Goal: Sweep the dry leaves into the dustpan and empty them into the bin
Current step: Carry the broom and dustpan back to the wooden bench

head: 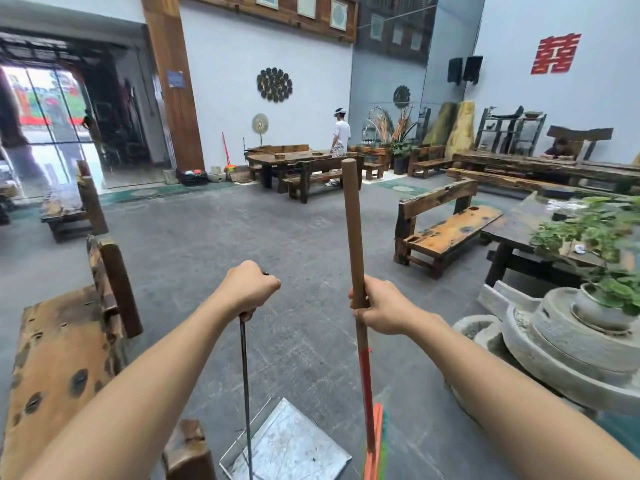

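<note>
My left hand (247, 289) is closed around the top of a thin dark metal rod (246, 393) that runs down to a silver metal dustpan (294, 445) near the bottom edge of the view. My right hand (379, 308) grips the broom's wooden handle (353, 230), which stands nearly upright. Lower down the handle turns red, and orange and green bristles (375, 445) hang beside the dustpan. The dustpan's visible surface looks bare. I see no dry leaves on the grey floor (277, 230), and I cannot make out a bin.
A worn wooden bench (62, 358) is close on my left. A stone millstone with a potted plant (588, 327) is close on my right, with a bench (446, 230) and dark table behind. A person (341, 136) stands by a far table. Open floor lies ahead.
</note>
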### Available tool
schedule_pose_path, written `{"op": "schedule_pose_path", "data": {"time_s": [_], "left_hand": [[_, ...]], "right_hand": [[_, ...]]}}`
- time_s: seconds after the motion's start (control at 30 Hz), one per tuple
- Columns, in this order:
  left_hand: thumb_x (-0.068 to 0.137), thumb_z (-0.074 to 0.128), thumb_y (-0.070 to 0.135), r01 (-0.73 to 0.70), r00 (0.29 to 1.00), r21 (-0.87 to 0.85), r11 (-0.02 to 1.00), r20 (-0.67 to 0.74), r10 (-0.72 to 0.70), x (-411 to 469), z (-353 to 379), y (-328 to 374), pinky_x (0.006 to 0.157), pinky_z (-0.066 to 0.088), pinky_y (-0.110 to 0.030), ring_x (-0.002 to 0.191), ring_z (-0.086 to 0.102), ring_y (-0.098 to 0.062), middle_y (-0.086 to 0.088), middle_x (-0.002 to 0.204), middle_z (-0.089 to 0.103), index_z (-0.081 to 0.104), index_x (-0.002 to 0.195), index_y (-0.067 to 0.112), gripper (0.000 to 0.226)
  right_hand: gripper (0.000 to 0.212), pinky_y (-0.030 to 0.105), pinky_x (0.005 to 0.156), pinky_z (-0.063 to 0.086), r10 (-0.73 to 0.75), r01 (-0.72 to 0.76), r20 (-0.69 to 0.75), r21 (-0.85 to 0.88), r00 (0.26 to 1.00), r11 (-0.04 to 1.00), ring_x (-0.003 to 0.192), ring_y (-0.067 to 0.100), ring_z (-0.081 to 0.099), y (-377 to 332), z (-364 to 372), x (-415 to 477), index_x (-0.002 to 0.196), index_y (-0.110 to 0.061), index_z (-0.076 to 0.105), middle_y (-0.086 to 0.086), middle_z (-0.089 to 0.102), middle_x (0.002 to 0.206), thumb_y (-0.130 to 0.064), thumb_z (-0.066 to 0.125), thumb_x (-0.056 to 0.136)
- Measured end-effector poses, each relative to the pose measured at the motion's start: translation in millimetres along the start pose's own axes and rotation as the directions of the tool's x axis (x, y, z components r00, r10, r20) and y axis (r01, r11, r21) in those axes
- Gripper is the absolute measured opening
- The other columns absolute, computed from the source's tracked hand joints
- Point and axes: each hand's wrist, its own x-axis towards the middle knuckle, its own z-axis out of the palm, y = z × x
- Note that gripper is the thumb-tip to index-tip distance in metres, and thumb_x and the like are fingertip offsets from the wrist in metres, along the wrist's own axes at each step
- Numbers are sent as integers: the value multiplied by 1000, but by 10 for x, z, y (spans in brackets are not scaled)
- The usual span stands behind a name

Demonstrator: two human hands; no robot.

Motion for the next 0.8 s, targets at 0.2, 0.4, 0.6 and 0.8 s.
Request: {"op": "schedule_pose_path", "data": {"time_s": [0.2,0.4,0.6,0.8], "left_hand": [[77,59,27,-8,1000,84,996,1,8,1055,-121,-81,42,40,-26,32,40,-23,-11,48,47,40,55,13,32],[81,62,37,32,999,208,978,-21,-28,2269,-243,-420,44,47,-27,31,51,-23,-9,47,54,43,53,13,41],[80,63,48,126,992,328,936,-66,-111,3229,-321,-936,56,56,-35,39,58,-20,-4,51,60,47,54,14,46],[81,59,57,205,979,442,873,-84,-188,3960,-423,-1488,57,54,-33,54,64,-21,-4,57,62,53,59,13,49]], "right_hand": [[25,28,78,58,-20,20,22,-26,1000,999,88,12,66,157,-87,1100,99,-19,55,-4,66,93,-6,65,81],[25,28,81,56,-116,120,132,-17,984,993,91,13,65,273,273,2543,97,-20,53,-5,66,97,-6,64,80],[26,26,79,57,-228,229,261,25,938,973,89,9,65,381,804,3899,96,-23,53,-7,65,94,-7,66,79],[25,30,79,57,-309,315,364,43,879,948,87,8,64,447,1320,5108,96,-24,54,-9,66,92,-10,66,78]]}}
